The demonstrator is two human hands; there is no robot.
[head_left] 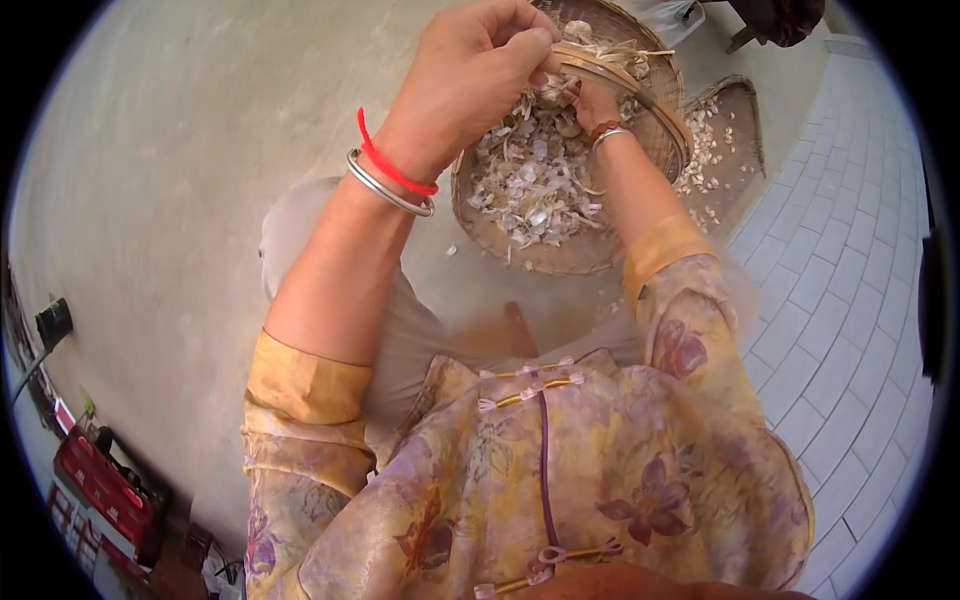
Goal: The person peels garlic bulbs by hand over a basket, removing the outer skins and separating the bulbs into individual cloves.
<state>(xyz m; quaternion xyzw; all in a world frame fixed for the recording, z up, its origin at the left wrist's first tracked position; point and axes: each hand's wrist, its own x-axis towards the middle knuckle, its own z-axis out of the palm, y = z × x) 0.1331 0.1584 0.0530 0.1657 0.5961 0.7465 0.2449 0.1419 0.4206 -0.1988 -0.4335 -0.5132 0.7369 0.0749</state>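
Note:
My left hand [480,65] is closed at the rim of a round woven basket [655,95], which is tilted. Garlic bulbs [590,38] with dry stalks lie inside it. Just below that rim, my right hand [596,103] has its fingers curled in against pale garlic [553,95]; the fingertips are partly hidden. Under both hands sits a wide woven tray [530,258], heaped with papery garlic skins [535,185].
Right of the tray, another woven tray [745,125] holds loose garlic cloves [705,145]. A plastic bag [668,18] lies behind the basket. Grey tiles [830,260] cover the floor at right. Red boxes [105,490] stand at lower left.

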